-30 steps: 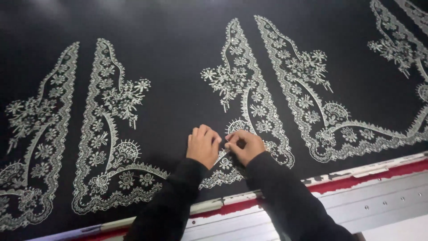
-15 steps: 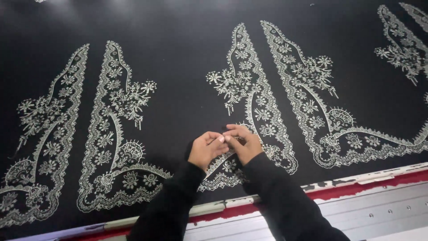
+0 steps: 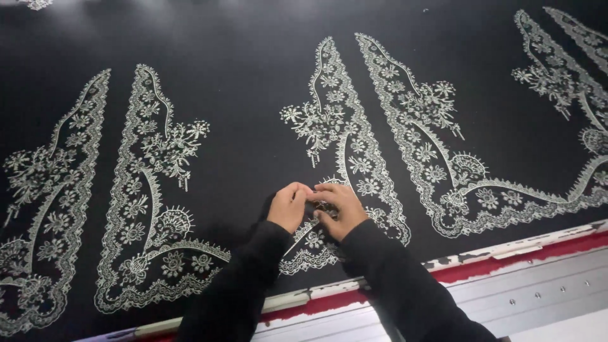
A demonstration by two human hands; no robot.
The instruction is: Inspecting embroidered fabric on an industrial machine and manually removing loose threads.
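A wide black fabric (image 3: pixel 247 82) lies stretched flat, covered with pale silver embroidered floral panels. My left hand (image 3: pixel 289 207) and my right hand (image 3: pixel 340 209) meet fingertip to fingertip over the lower part of the middle embroidered panel (image 3: pixel 342 139), pinching at a spot on the fabric. What sits between the fingertips is too small to tell. Both arms wear black sleeves that reach in from the bottom edge.
Another embroidered panel (image 3: pixel 145 190) lies to the left and one (image 3: pixel 437 139) to the right, with more at the far right (image 3: pixel 563 69). A worn red and white frame edge (image 3: pixel 506 253) and a grey metal rail (image 3: pixel 538 294) run along the near side.
Both hands have lifted off the cloth slightly and turned so the fingertips pinch together. The view has shifted a little, so the panels sit further right and lower.
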